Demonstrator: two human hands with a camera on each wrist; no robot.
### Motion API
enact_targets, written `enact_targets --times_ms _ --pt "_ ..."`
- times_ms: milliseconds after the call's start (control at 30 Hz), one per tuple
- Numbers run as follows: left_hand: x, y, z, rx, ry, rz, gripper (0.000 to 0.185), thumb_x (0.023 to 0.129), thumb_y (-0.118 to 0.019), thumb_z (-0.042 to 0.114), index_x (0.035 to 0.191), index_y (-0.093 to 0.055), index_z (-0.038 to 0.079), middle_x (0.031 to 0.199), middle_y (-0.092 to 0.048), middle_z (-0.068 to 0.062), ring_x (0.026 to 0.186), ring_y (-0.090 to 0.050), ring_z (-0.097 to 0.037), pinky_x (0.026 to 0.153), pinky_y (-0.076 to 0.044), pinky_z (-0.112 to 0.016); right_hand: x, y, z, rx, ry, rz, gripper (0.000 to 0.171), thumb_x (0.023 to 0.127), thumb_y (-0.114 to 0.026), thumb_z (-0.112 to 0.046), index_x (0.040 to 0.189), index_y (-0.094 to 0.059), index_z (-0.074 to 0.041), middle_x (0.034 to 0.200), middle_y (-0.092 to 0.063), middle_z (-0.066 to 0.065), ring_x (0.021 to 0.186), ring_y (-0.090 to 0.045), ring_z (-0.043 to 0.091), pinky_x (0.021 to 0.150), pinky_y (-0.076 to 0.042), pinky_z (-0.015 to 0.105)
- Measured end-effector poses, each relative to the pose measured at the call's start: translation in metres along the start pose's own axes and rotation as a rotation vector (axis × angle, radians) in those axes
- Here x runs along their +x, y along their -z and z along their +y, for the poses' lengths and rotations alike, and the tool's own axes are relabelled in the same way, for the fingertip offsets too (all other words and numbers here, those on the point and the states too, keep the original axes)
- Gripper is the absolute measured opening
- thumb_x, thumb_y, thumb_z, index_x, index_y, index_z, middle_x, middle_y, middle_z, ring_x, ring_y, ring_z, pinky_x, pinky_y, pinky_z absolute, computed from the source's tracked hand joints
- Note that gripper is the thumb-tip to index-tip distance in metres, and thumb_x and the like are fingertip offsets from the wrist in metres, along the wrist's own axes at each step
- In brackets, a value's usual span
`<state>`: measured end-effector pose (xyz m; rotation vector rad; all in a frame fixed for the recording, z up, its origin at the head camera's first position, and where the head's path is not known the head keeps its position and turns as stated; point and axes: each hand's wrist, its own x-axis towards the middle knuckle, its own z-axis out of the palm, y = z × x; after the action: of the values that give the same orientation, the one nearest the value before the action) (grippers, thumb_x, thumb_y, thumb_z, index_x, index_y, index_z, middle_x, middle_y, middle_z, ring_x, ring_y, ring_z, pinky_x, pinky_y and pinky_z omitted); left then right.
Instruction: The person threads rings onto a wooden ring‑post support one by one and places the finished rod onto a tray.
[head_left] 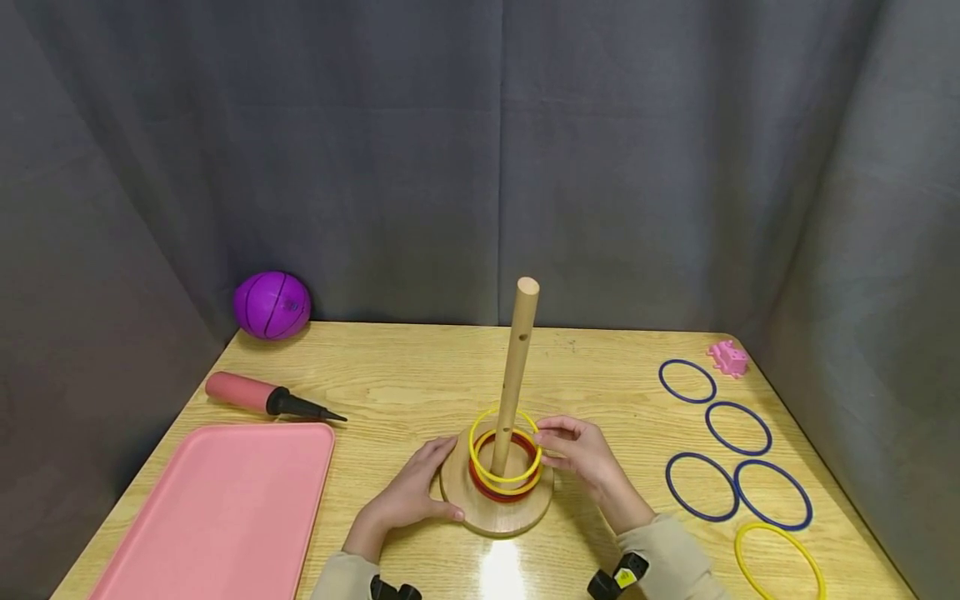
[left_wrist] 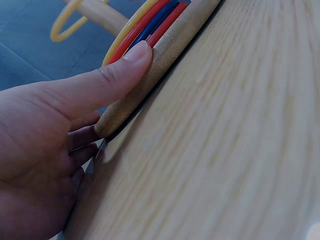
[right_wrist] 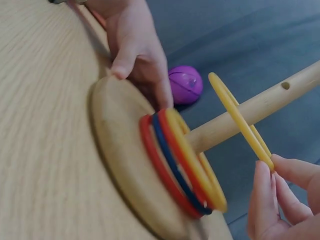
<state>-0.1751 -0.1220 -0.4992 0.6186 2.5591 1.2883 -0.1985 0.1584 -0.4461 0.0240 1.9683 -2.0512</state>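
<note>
A round wooden base (head_left: 487, 522) carries an upright wooden post (head_left: 516, 350). Thumb on top and fingers along the side, my left hand (head_left: 412, 492) grips the base's left edge. Around the foot of the post lies a stack of rings: a red ring (right_wrist: 159, 172) lowest, then a blue ring (right_wrist: 170, 159), another red one, and a yellow ring (right_wrist: 196, 167) uppermost. Higher up, my right hand (head_left: 581, 454) pinches a second yellow ring (right_wrist: 244, 126) between thumb and fingertips. That ring encircles the post, tilted and apart from the stack.
Several blue rings (head_left: 738, 455) and one yellow ring (head_left: 819, 575) lie at the right, near a small pink toy piece (head_left: 729, 359). On the left are a pink tray (head_left: 225, 500), a red-and-black hand pump (head_left: 243, 392) and a purple ball (head_left: 272, 305). Grey curtains (head_left: 375, 167) surround the table.
</note>
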Motion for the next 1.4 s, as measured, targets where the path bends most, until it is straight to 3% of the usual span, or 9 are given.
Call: enact_targets --times_ms 367,867,1100,1400 --pt "0.0 0.0 -0.002 0.0 0.022 -0.003 0.109 0.067 -0.087 0.034 0.153 -0.026 0.005 0.155 -0.03 -0.016 0.145 -0.022 -0.041 0.115 -0.022 -0.062 0.006 -0.001 0.017 -0.084 0.014 0.008 0.036 0.087 -0.065 0.001 0.116 -0.055 0.02 0.078 -0.064 -0.009 0.069 -0.061 0.002 0.062 -0.055 0.017" --pt "0.0 0.0 0.001 0.005 0.009 0.011 0.11 0.066 -0.088 0.031 0.153 -0.026 0.004 0.154 -0.031 -0.016 0.144 -0.023 -0.042 0.114 -0.022 -0.063 0.009 -0.003 0.018 -0.205 0.047 0.113 0.025 0.085 -0.067 0.005 0.107 -0.061 0.017 0.078 -0.067 0.0 0.067 -0.062 0.005 0.059 -0.056 0.021" --pt "-0.001 0.0 0.002 0.007 0.005 0.007 0.11 0.067 -0.088 0.031 0.153 -0.026 0.004 0.155 -0.03 -0.016 0.144 -0.023 -0.043 0.113 -0.022 -0.065 0.006 0.008 0.016 -0.251 0.073 0.104 0.029 0.088 -0.067 -0.001 0.111 -0.061 0.016 0.091 -0.07 0.009 0.074 -0.065 0.008 0.066 -0.06 0.027" --pt "0.0 -0.001 0.001 0.006 0.017 0.002 0.11 0.067 -0.087 0.034 0.153 -0.026 0.005 0.155 -0.03 -0.016 0.144 -0.023 -0.043 0.113 -0.023 -0.064 0.001 0.043 -0.001 -0.316 0.091 -0.009 0.037 0.092 -0.063 -0.006 0.118 -0.055 0.019 0.092 -0.069 0.001 0.083 -0.064 0.003 0.075 -0.06 0.037"
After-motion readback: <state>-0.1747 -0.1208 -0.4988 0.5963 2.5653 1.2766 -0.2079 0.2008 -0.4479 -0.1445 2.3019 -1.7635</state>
